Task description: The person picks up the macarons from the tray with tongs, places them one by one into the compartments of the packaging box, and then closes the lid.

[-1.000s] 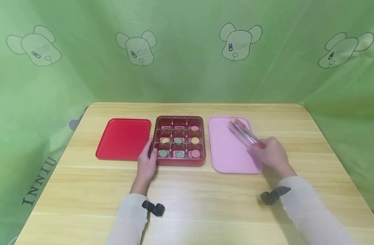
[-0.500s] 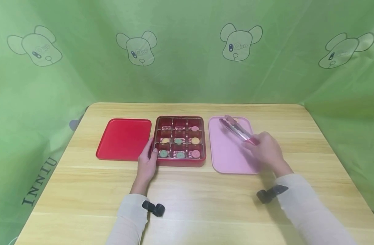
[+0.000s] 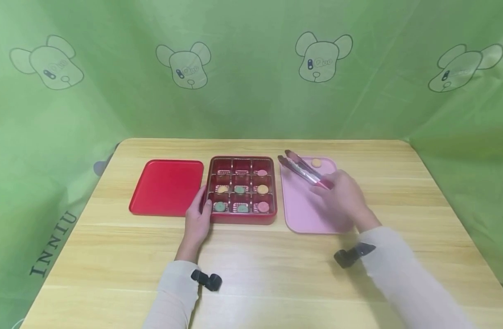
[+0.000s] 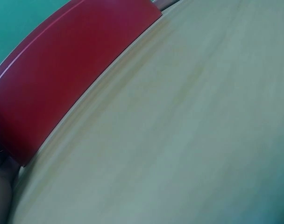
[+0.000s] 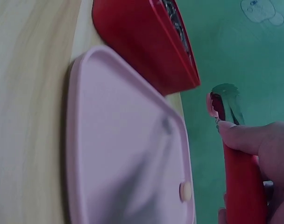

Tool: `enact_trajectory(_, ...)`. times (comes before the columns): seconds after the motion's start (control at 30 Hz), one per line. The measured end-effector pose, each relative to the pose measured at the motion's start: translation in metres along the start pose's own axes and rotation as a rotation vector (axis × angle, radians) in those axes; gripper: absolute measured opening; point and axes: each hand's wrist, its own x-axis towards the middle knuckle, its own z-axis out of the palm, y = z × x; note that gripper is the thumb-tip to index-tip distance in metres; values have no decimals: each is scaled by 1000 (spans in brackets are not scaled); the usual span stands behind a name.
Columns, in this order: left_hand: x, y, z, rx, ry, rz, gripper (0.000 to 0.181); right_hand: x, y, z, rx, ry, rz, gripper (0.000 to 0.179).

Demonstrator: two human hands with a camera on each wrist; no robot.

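My right hand grips red-handled metal tongs over the left part of the pink tray. The tongs' tips stand apart, pointing toward the tray's far left corner, with nothing visible between them. One yellow round cookie lies near the tray's far edge. My left hand holds the near left corner of a red divided box, thumb at the front. Inside, the middle and front rows and the back right compartment hold yellow, green and pink cookies; the left wrist view shows mainly the box's red wall.
A flat red lid lies left of the box on the wooden table. The pink tray sits just right of the box. A green curtain with mouse-head prints hangs behind and around the table.
My right hand and the tongs have moved left, away from the yellow cookie, which stays on the tray and shows fully now. The left hand and the box have not moved.
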Motion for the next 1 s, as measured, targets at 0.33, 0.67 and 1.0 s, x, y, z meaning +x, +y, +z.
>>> enact_trajectory(0.33, -2, 2, -1, 23, 2, -11, 50, 15, -28, 15, 60, 3, -69, 20)
enact_trajectory(0.67, 0, 1, -1, 2, 7, 0, 49, 25, -56, 34, 74, -76, -46, 43)
enact_trajectory(1.0, 0, 0, 0, 2, 8, -3, 49, 31, -70, 50, 78, -113, 3, 53)
